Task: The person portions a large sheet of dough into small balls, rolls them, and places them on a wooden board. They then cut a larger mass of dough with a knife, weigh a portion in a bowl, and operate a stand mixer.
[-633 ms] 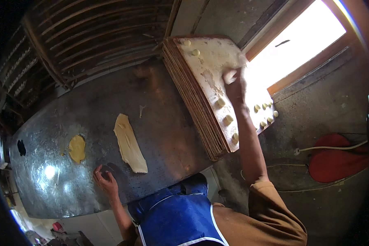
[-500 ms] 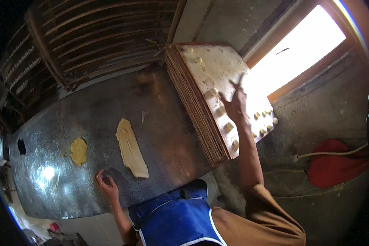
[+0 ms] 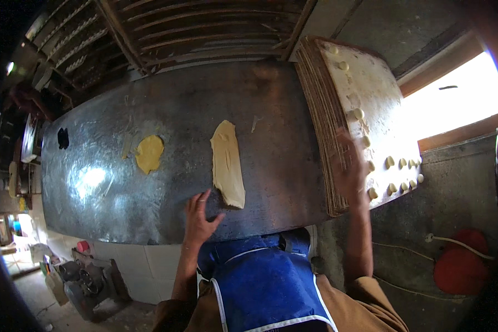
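Note:
A long flat strip of pale dough lies on the dark worktable in front of me. My left hand is just beside its near end, fingers and thumb apart, with nothing in it. Further left sits a yellow, soft, paste-like lump, spread flat on the surface. On my right, small round dough pieces rest in loose rows on the top board of a stack of thin boards. My right hand is over that stack's left edge; motion blurs its fingers, so their grip is unclear.
The dark worktable has its near edge against my blue apron. A slatted wooden rack stands behind it. To the right are a bright window and a red object with a pale cord. Machinery stands at lower left.
My right hand has drawn back from above the board's dough pieces to the stack's left edge. My left hand has come closer to the dough strip. The whole view has shifted and turned.

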Demonstrator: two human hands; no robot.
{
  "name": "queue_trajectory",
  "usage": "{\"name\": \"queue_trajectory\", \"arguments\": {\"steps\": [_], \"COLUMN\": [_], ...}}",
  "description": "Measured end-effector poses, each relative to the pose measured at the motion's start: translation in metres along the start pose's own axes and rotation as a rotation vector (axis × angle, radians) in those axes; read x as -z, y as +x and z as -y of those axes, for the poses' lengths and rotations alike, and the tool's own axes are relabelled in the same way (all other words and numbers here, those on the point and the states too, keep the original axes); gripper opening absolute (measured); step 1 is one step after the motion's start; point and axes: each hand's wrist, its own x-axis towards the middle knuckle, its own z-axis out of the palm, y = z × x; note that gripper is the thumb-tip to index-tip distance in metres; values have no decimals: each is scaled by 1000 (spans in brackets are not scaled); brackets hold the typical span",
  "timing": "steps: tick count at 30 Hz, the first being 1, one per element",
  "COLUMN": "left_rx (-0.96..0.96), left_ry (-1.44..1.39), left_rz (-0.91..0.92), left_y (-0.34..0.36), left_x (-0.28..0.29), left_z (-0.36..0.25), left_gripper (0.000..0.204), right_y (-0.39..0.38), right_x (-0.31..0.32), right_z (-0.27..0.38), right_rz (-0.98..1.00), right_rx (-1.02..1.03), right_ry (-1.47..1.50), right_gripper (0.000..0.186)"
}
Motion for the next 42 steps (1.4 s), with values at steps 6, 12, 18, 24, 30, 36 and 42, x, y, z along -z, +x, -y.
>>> {"name": "queue_trajectory", "arguments": {"steps": [6, 12, 18, 24, 30, 36, 42], "left_rx": [105, 15, 91, 906, 1016, 1101, 921], "left_ry": [20, 46, -187, -1187, -2314, -1942, -1307], "left_rz": [-43, -101, 102, 251, 430, 422, 483], "left_y": [-2, 8, -34, -14, 25, 17, -18], "left_x": [-40, -56, 7, -22, -85, -51, -57], "left_z": [-60, -58, -118, -52, -30, -61, -47], "left_gripper": [75, 42, 40, 43, 36, 31, 28], "right_y": [-101, -137, -131, -128, -137, -91, -69], "right_x": [-90, -139, -193, -162, -111, -65, -215], "right_z": [56, 72, 99, 105, 125, 108, 117], "right_rz": [453, 802, 940, 896, 736, 1106, 1011], "right_rx": [-194, -858, -1157, -592, -129, -78, 43], "right_ry": [427, 995, 1395, 711, 330, 1154, 1090], "right_gripper": [49, 45, 53, 45, 30, 26, 35]}}
